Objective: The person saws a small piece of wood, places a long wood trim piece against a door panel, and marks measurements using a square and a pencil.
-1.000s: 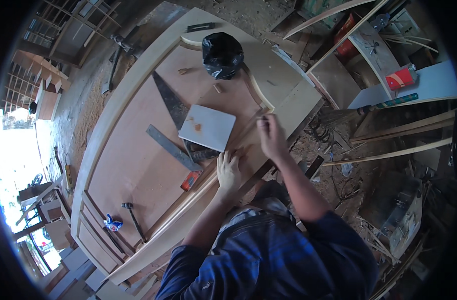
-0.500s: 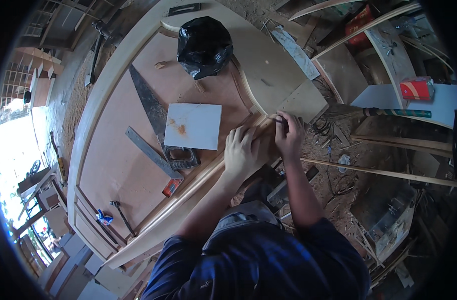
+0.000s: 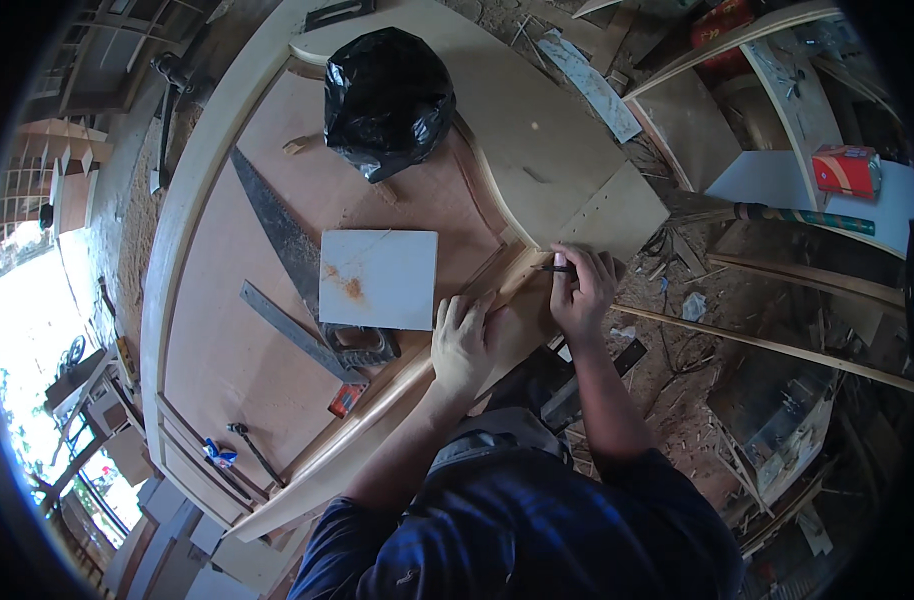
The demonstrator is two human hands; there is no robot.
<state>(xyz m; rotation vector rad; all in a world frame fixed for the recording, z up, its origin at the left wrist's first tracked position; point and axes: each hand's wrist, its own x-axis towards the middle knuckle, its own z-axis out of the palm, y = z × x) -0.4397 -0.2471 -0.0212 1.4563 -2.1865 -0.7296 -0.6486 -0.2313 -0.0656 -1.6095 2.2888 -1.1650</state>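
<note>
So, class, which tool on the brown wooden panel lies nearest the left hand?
The long dark handsaw: its black handle lies nearer the left hand than the grey metal bar or dark hammer.

A hammer (image 3: pixel 257 456) lies near a blue-and-white packet (image 3: pixel 219 453); a red box (image 3: pixel 846 172) sits near a green-handled broom (image 3: pixel 807 217).

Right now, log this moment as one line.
left hand: resting on wooden edge strip | right hand: holding dark pencil-like stick | saw: partly under white board | black bag: on panel
</note>
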